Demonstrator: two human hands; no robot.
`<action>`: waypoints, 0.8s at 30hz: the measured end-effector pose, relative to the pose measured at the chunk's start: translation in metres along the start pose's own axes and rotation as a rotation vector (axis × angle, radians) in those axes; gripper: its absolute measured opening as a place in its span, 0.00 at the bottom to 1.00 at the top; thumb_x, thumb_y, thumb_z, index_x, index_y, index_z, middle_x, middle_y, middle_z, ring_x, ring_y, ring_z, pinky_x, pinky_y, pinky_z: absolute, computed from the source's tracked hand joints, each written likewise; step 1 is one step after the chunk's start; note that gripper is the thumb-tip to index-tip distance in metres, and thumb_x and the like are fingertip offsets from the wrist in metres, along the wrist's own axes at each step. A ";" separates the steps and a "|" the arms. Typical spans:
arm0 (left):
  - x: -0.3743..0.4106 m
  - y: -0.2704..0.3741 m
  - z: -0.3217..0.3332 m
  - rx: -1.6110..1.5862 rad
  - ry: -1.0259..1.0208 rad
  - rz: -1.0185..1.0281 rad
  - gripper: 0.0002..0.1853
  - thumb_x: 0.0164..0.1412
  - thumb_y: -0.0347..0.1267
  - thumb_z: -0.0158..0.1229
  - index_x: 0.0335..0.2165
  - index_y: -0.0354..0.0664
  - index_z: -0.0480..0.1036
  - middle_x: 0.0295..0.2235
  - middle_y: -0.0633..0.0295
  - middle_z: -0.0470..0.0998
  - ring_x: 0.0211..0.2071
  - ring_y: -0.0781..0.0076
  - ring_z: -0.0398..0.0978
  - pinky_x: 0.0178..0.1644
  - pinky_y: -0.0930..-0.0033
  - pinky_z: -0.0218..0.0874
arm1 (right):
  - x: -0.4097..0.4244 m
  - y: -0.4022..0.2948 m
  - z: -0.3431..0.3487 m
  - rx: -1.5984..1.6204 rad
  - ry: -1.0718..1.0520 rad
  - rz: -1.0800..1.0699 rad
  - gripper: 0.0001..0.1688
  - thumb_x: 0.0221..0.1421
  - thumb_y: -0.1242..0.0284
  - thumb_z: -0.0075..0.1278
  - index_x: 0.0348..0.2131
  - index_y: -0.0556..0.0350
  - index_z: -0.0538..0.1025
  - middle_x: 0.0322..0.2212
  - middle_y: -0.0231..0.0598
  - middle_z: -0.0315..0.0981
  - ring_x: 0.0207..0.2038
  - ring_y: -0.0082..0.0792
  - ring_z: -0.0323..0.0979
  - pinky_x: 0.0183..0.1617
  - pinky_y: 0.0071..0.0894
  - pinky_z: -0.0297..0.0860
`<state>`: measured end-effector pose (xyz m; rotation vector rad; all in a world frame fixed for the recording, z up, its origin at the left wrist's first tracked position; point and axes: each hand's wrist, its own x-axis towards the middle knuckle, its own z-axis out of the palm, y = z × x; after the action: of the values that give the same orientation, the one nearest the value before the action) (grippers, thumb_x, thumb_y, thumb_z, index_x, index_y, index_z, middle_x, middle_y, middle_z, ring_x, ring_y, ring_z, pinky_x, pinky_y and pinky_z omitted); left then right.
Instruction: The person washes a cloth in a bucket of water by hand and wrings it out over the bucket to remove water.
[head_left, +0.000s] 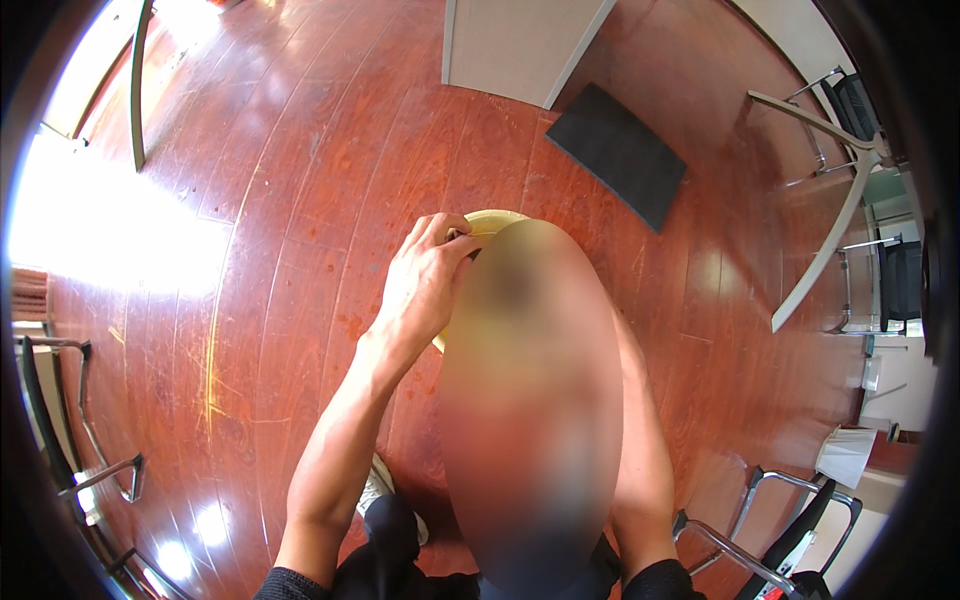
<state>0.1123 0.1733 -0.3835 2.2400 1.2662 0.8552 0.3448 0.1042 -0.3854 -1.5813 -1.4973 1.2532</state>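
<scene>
A yellow round basin is on the wooden floor ahead of me, mostly covered by a large blurred oval in the middle of the picture. At the basin's upper left edge is my left hand, its fingers bent and the thumb close to them. The blur cuts into its fingertip area, so whether it grips the rim or something else is unclear. My right forearm reaches in from the lower right. The blur hides my right hand and whatever it touches.
The reddish-brown plank floor has wet spots left of the basin. A dark flat mat lies beyond, beside a pale panel. Metal-framed chairs and a forked furniture leg line the right. Another chair frame is at left.
</scene>
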 end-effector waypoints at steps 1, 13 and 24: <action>0.000 -0.002 -0.003 0.020 -0.016 -0.035 0.11 0.52 0.21 0.57 0.36 0.37 0.79 0.38 0.57 0.77 0.43 0.55 0.74 0.47 0.58 0.68 | 0.001 0.006 0.001 -0.015 0.023 -0.066 0.09 0.54 0.82 0.57 0.29 0.58 0.69 0.29 0.32 0.67 0.33 0.23 0.66 0.37 0.29 0.65; 0.010 0.001 -0.001 -0.085 -0.091 0.118 0.10 0.54 0.24 0.56 0.37 0.37 0.78 0.32 0.52 0.76 0.36 0.51 0.75 0.42 0.56 0.68 | 0.008 0.012 0.028 -0.253 0.148 -0.049 0.26 0.51 0.76 0.62 0.49 0.52 0.72 0.42 0.40 0.74 0.43 0.37 0.73 0.45 0.35 0.70; 0.019 0.010 -0.030 -0.212 -0.153 -0.038 0.12 0.54 0.18 0.54 0.38 0.36 0.77 0.34 0.51 0.73 0.36 0.50 0.75 0.43 0.57 0.68 | 0.026 0.027 0.019 0.109 0.193 -0.031 0.20 0.54 0.85 0.53 0.47 0.55 0.74 0.33 0.34 0.76 0.38 0.27 0.73 0.43 0.28 0.69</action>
<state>0.1048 0.1866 -0.3505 2.0646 1.0913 0.7500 0.3355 0.1220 -0.4219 -1.5542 -1.3065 1.1116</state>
